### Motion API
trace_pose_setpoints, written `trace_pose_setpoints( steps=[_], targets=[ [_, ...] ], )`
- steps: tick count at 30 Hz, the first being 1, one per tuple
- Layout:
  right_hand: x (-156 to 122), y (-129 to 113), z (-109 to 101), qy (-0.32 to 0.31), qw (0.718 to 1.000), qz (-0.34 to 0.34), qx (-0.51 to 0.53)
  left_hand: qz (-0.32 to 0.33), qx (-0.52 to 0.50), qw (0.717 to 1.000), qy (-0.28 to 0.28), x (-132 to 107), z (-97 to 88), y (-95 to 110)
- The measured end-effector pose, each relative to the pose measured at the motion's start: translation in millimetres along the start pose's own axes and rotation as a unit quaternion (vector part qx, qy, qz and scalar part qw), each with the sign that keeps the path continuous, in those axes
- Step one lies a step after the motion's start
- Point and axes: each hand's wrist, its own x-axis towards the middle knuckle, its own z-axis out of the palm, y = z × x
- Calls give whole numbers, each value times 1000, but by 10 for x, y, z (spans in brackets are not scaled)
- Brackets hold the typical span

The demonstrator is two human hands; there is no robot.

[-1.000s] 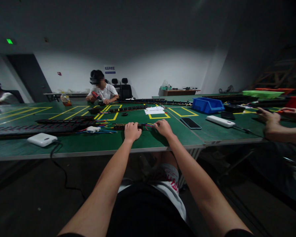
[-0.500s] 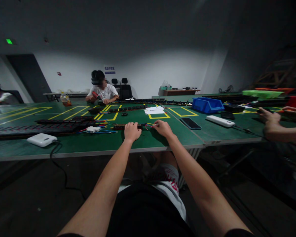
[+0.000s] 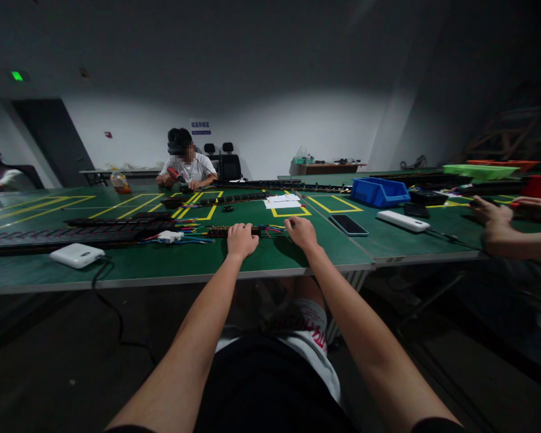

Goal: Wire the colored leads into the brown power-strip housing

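Note:
A narrow dark strip (image 3: 217, 231) with small gold-coloured parts along it lies on the green table (image 3: 198, 261). My left hand (image 3: 242, 240) is closed over its right part and holds it down, hiding that stretch. Out of the strip's right end come thin coloured wires (image 3: 273, 228), red, blue and yellow-green among them. Just right of the wire tips is my right hand (image 3: 301, 233), its fingers curled and pinched together. Whatever is between those fingertips is too small to make out.
Longer dark wired strips (image 3: 72, 234), a white connector block (image 3: 170, 236) and a white power bank (image 3: 76, 255) lie left. A phone (image 3: 348, 225), another white power bank (image 3: 402, 221) and a blue bin (image 3: 380, 191) are right. A co-worker's hands (image 3: 496, 216) work far right; another person (image 3: 190, 165) sits opposite.
My right hand has shifted slightly right, away from the wires, and more of their tips shows. My left hand stays on the strip.

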Motion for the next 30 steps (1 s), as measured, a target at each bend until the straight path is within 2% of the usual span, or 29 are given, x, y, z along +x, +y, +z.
trace_pose_setpoints(
  steps=[3, 7, 10, 14, 22, 28, 30],
  targets=[
    [-5, -17, 3, -20, 999, 35, 19, 0, 4, 1000, 5, 1, 14, -1],
    [-13, -13, 19, -35, 999, 36, 20, -6, 19, 1000, 11, -1, 13, 5],
    [-8, 2, 30, -37, 999, 15, -4, -3, 20, 1000, 9, -4, -4, 10],
    [11, 36, 71, -83, 995, -42, -41, 0, 15, 1000, 8, -8, -22, 15],
    [2, 111, 128, -97, 994, -40, -15, -2, 11, 1000, 11, -4, -3, 8],
    [-14, 85, 84, -43, 998, -40, 18, -2, 6, 1000, 7, 2, 5, -3],
    [-11, 71, 59, -43, 998, -31, 38, -1, 6, 1000, 7, 0, 0, -2]
  ],
)
